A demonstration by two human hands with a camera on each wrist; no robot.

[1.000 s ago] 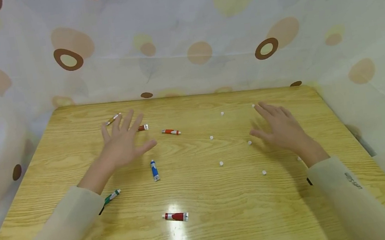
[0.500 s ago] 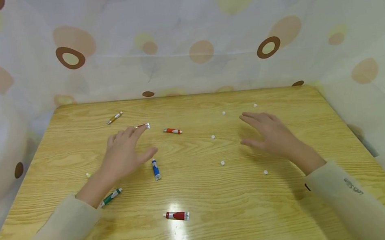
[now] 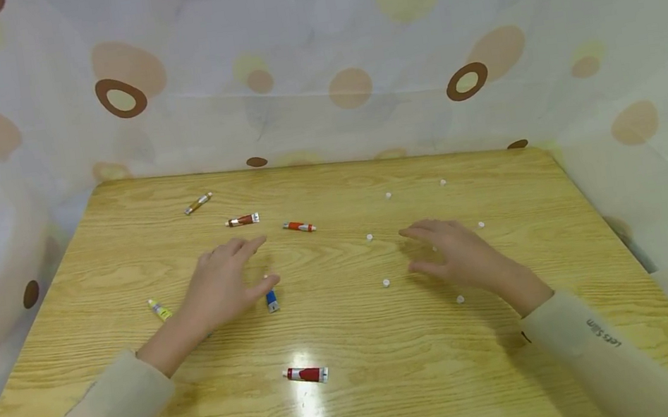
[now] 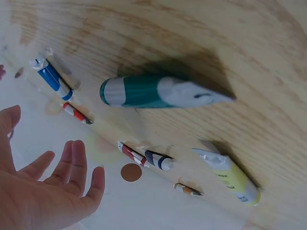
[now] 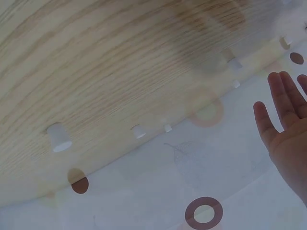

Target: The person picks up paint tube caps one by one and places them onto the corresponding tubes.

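My left hand (image 3: 219,285) hovers over the left half of the table, fingers extended and thumb apart, holding nothing. Just beyond its thumb lies a blue paint tube (image 3: 272,300), partly covered. A yellow tube (image 3: 159,309) shows left of the wrist. The left wrist view has a green tube (image 4: 141,92) up close and a dark tube (image 4: 159,159) farther off; the hand and forearm hide both from the head view. On the right, my right hand (image 3: 455,252) hangs above small white caps, such as this cap (image 3: 386,283), and grips none.
More paint tubes lie around: ochre tube (image 3: 198,203), brown tube (image 3: 242,220), orange-red tube (image 3: 299,227) and, nearer, dark red tube (image 3: 306,375). Several white caps, like one cap (image 3: 460,299), are scattered on the right. A patterned curtain (image 3: 286,51) borders the wooden table (image 3: 393,400).
Both hands have drawn back toward the person, the right one also leftward. The brown and yellow tubes have come into sight, while the green one has become covered. The tubes have not moved.
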